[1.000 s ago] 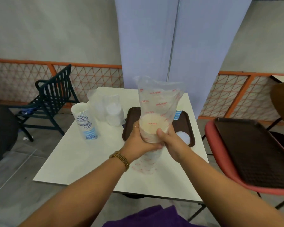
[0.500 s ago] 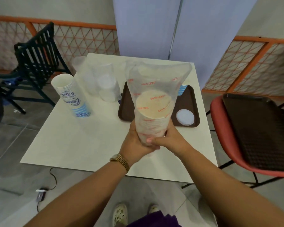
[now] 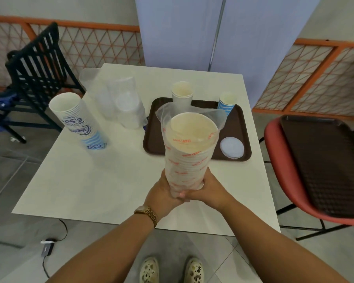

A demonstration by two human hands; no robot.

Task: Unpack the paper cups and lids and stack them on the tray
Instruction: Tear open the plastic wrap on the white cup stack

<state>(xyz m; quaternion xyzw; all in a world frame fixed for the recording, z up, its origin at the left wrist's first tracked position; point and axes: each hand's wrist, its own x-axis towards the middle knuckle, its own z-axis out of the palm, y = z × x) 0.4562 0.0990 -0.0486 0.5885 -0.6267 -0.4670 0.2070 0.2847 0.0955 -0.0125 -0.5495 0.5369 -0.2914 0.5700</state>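
1. Since the earlier frame you are gripping lower on the bagged cup stack (image 3: pixel 189 154), and the bag's mouth is sitting lower, around the top cup's rim.
2. Red print is dotting the bag, too blurred to read; the wrapped blue-and-white cups (image 3: pixel 78 121) on the table (image 3: pixel 90 180) are showing "6.5oz".
3. Your left hand (image 3: pixel 161 193) and right hand (image 3: pixel 207 189) are curling round the stack's base, holding it just in front of the tray (image 3: pixel 241 127).
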